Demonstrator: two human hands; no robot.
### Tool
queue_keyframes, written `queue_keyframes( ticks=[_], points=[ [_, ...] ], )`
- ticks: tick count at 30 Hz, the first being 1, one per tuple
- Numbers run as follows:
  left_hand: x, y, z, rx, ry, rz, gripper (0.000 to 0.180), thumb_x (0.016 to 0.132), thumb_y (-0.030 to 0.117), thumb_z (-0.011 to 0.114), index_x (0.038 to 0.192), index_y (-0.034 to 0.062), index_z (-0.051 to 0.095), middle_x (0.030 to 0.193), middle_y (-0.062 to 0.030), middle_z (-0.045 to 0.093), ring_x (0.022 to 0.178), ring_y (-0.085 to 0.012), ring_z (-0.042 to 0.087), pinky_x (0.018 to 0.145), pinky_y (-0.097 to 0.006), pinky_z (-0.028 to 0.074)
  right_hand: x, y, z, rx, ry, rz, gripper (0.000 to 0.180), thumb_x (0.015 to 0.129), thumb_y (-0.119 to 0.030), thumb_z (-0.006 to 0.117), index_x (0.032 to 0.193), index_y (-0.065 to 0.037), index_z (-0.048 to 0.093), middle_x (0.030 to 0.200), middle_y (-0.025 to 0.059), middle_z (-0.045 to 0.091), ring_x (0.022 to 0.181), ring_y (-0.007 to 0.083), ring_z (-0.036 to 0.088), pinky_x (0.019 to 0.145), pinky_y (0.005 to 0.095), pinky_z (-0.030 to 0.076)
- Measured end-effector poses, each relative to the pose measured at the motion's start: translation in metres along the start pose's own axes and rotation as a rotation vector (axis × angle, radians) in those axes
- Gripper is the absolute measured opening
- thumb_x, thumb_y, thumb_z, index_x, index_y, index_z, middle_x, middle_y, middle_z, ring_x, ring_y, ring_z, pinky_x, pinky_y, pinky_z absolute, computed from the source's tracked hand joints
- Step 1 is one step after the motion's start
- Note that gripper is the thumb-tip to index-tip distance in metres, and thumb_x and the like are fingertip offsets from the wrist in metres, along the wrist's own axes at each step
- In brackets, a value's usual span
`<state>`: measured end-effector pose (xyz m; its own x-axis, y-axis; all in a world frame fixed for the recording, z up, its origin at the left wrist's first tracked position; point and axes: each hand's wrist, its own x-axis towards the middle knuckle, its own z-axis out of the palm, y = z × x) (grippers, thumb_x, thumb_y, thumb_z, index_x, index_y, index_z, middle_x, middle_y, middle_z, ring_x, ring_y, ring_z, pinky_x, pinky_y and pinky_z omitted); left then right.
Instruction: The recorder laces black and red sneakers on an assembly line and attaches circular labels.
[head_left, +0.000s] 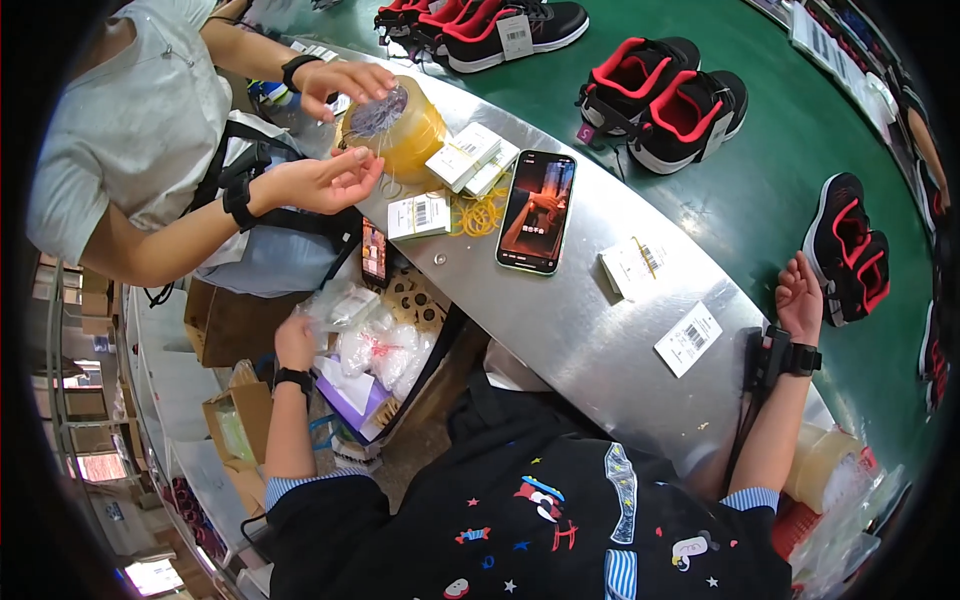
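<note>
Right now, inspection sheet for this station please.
Surface: curved metal counter beside a green conveyor belt.
Job's things: clear plastic bags in an open carton under the counter; left hand reaches into them.
Clutter: phone, barcode tags, yellow rubber bands, big tape roll between a co-worker's hands.
Grip: left hand on the bags, closure unclear; right hand open, empty, at the belt edge.
Cables: black strap hanging from the right wrist band.
Surroundings: black-and-red shoes on the belt; cardboard boxes on the floor.
</note>
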<state>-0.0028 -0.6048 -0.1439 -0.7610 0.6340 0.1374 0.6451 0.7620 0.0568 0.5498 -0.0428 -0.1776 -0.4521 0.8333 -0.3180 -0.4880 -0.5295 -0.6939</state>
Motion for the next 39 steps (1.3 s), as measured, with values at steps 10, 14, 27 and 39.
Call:
queue_keyframes(
  ticks=[10,14,27,39],
  points=[
    [0.034,0.089,-0.01,-0.058,-0.105,0.14,0.031,0.069,0.013,0.058,0.098,0.0005,0.059,0.107,-0.0191,0.057,0.103,-0.0356,0.051,0.088,-0.043,0.04,-0.003,-0.001,0.001,-0.012,0.021,-0.012,0.024,0.093,-0.02,0.047,0.112,-0.007,0.053,0.088,-0.002,0.056,0.069,0.0079,0.05,0.052,0.0183,0.039],
    [0.055,0.139,0.043,-0.144,-0.248,0.138,0.021,0.069,0.005,0.054,0.089,0.0001,0.061,0.088,-0.0197,0.062,0.085,-0.0363,0.059,0.077,-0.043,0.047,-0.005,0.0,0.005,-0.017,0.023,-0.021,0.022,0.092,-0.021,0.048,0.109,-0.007,0.053,0.087,-0.0018,0.056,0.068,0.0077,0.049,0.051,0.0181,0.038],
    [0.066,0.126,0.148,0.308,-0.716,0.357,0.072,0.07,0.034,0.063,0.135,0.0185,0.036,0.143,-0.0107,0.028,0.131,-0.0308,0.026,0.107,-0.037,0.024,-0.013,0.002,0.021,-0.102,0.082,-0.055,0.022,0.092,-0.024,0.05,0.106,-0.008,0.056,0.085,-0.0019,0.059,0.068,0.007,0.052,0.052,0.0182,0.04],
    [0.073,0.083,0.193,0.311,-0.621,0.609,0.062,0.069,0.042,0.061,0.124,0.0144,0.049,0.127,-0.0193,0.043,0.117,-0.0368,0.041,0.098,-0.043,0.035,-0.013,0.003,0.023,-0.086,0.049,-0.052,0.021,0.092,-0.023,0.049,0.105,-0.008,0.056,0.084,-0.0017,0.058,0.068,0.0071,0.051,0.051,0.0179,0.039]
  ],
)
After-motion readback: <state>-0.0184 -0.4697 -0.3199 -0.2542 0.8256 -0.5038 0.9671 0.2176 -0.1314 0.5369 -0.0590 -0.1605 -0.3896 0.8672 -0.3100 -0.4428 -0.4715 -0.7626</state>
